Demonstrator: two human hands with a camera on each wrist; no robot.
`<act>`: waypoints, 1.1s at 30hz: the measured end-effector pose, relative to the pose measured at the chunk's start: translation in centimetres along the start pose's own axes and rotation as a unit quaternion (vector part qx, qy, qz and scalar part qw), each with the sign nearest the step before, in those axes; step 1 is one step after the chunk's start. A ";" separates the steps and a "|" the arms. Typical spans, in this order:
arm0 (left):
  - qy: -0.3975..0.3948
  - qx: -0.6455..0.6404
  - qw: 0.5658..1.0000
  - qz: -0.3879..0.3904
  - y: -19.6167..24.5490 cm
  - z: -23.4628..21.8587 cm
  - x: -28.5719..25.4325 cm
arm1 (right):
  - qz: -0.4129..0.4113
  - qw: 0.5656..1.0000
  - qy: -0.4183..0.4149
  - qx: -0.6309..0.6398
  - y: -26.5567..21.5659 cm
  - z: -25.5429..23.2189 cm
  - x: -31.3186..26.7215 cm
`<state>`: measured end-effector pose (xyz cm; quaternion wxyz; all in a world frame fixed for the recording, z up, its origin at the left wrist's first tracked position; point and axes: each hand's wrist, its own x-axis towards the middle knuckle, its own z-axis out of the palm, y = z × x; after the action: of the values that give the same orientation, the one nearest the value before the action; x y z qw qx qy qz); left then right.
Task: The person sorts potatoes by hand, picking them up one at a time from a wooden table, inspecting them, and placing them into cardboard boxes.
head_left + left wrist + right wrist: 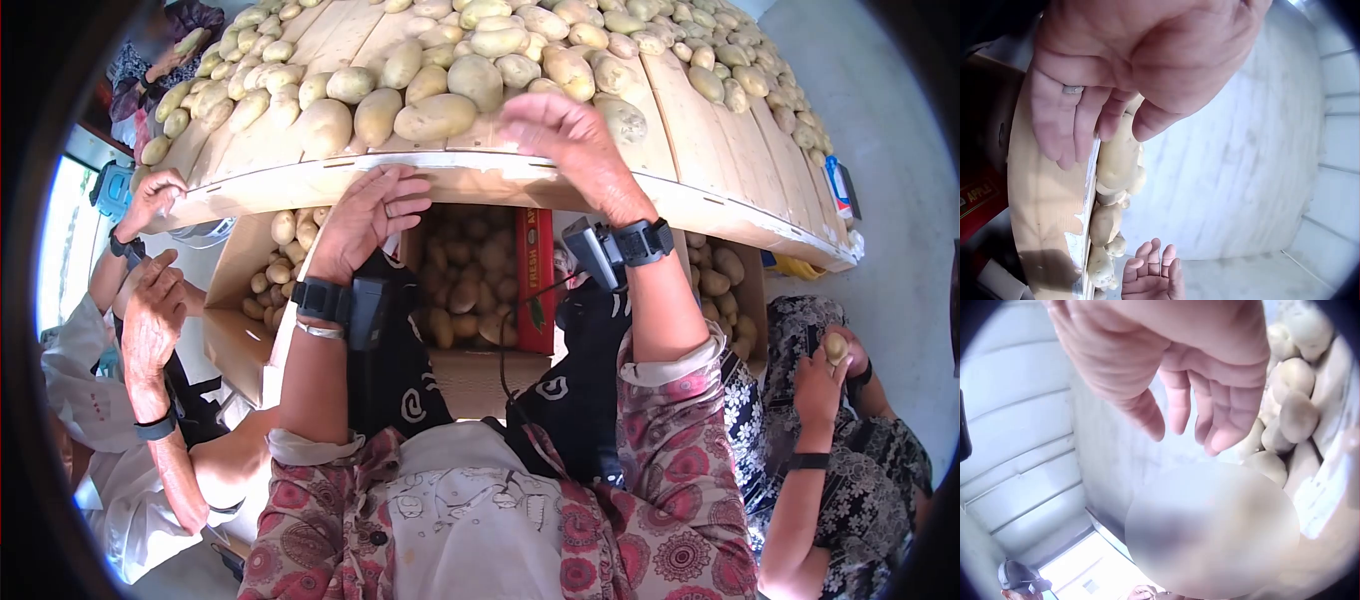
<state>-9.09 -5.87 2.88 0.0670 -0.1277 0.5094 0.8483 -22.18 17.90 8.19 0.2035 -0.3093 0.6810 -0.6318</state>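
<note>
My left hand (370, 215) is at the raised front edge of the wooden table (470, 180), fingers loosely extended with nothing in them. A ring shows on one finger in the left wrist view, and a large pale potato (1117, 153) appears just past the fingertips. Farther right, my right hand (575, 150) hovers over the table's edge, its fingers bent loosely and apart, holding nothing. Closest to it are a long yellowish potato (436, 117) and a rounder potato (620, 118). Several more potatoes (1297, 415) appear beside this hand in the right wrist view.
Below the table stand cardboard boxes of potatoes (465, 285), one with a red printed panel (535, 280). A person's hands (155, 290) are at the left. At the right another person holds a small potato (835, 347). A cable (505, 350) hangs between my knees.
</note>
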 end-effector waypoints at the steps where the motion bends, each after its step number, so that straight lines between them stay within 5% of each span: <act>1: 0.003 -0.003 1.000 0.004 0.1 -0.1 0.0 | -0.012 0.997 0.064 0.043 -0.2 -0.5 0.2; 5: 0.005 -0.020 1.000 0.016 0.0 -0.2 0.1 | -0.053 0.964 0.222 0.139 -0.6 -2.5 0.7; 9: 0.013 -0.009 1.000 0.021 -0.2 -0.4 0.1 | -0.047 0.938 0.282 0.195 -0.7 -4.1 0.4; 24: 0.136 -0.136 0.970 0.149 -0.3 -2.9 -1.1 | -0.060 0.927 0.313 0.198 -0.4 -3.6 1.3; 28: 0.186 -0.133 0.959 0.165 0.1 -1.3 -1.2 | -0.069 0.946 0.316 0.031 0.3 -4.2 1.2; 30: 0.138 -0.160 0.963 0.166 0.0 -2.2 -0.8 | -0.079 0.946 0.315 0.018 0.9 -4.3 2.0; 33: 0.104 -0.182 0.964 0.165 0.2 -2.0 -0.6 | 0.012 0.943 0.261 -0.207 1.2 -3.6 2.2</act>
<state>-8.30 -7.75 2.33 -0.1517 -0.1394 0.3648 0.9080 -26.41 19.08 7.65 -0.0420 -0.1608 0.8295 -0.5332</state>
